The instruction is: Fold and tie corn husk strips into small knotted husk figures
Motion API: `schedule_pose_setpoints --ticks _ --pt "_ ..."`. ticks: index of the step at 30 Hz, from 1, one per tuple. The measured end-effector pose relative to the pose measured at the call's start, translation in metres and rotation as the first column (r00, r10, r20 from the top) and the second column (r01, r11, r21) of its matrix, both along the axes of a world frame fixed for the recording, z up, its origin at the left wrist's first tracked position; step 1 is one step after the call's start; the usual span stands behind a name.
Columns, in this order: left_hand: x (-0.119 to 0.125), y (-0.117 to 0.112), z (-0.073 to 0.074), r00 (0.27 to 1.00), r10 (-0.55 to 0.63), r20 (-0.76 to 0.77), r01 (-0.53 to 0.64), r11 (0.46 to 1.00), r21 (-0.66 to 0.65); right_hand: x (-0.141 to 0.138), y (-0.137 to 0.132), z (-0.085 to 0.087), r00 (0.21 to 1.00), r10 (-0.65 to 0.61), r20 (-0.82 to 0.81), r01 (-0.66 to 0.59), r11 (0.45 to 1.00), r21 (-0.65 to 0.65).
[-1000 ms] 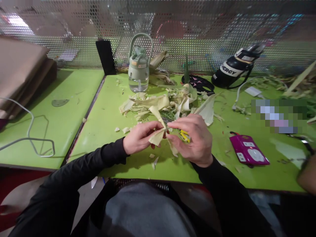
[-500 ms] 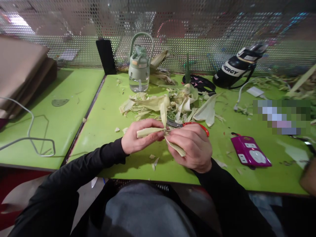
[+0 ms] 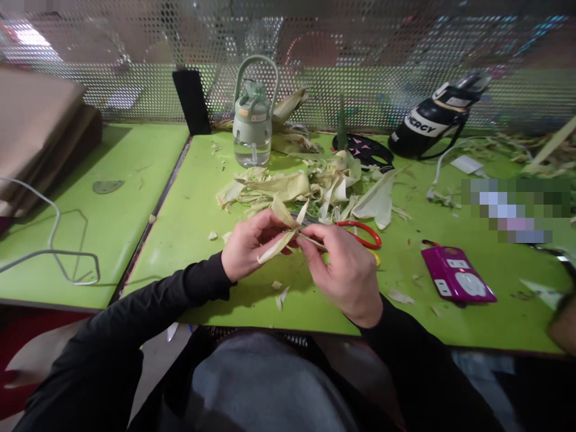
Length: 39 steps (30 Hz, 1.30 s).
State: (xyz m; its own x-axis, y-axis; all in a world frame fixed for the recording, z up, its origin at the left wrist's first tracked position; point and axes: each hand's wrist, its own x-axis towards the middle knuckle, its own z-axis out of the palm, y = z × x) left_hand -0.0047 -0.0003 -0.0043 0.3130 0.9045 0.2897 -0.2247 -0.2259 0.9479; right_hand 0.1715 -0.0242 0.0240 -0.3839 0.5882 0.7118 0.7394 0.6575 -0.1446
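Note:
Between my hands is a small bundle of pale corn husk strips [image 3: 279,247], spread outward like petals from a knotted middle. My left hand [image 3: 249,247] is closed around the left side of it, fingers behind and thumb in front. With thumb and fingertips my right hand [image 3: 345,267] pinches the thin end of the bundle on the right. Just behind my right hand lie scissors with red handles [image 3: 366,235], their blades partly hidden. A loose pile of corn husks [image 3: 288,185] spreads over the green table beyond the hands.
A pale green water bottle [image 3: 252,129], a black phone-like slab [image 3: 192,102] and a tilted black bottle [image 3: 425,126] stand along the perforated screen. On the right lies a purple power strip [image 3: 459,274]; on the left, brown cardboard [image 3: 40,132] and a grey cable [image 3: 56,234].
The husk bundle has turned in my hands, its strips now pointing differently. My right hand has shifted its grip, fingers now pinching the thin end, uncovering more of the scissors' handles.

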Motion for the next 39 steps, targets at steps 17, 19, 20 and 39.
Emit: schedule_pose_setpoints --ticks 17,19,20,39 --pt "-0.006 0.004 0.003 0.999 -0.041 -0.03 0.042 0.999 0.016 0.004 -0.002 -0.001 0.973 0.204 -0.109 -0.207 0.978 -0.021" --pt "-0.006 0.01 0.005 0.984 -0.16 0.083 0.171 0.976 -0.136 0.009 0.001 0.002 0.956 0.226 -0.187 -0.237 0.971 -0.04" --pt "-0.006 0.011 0.005 0.965 -0.213 0.151 0.242 0.948 -0.206 0.011 0.004 0.003 0.953 0.222 -0.208 -0.233 0.972 -0.031" --pt "-0.003 0.008 0.007 0.992 -0.116 0.05 0.123 0.972 -0.2 0.004 0.01 -0.001 0.982 0.14 -0.126 -0.144 0.989 -0.019"
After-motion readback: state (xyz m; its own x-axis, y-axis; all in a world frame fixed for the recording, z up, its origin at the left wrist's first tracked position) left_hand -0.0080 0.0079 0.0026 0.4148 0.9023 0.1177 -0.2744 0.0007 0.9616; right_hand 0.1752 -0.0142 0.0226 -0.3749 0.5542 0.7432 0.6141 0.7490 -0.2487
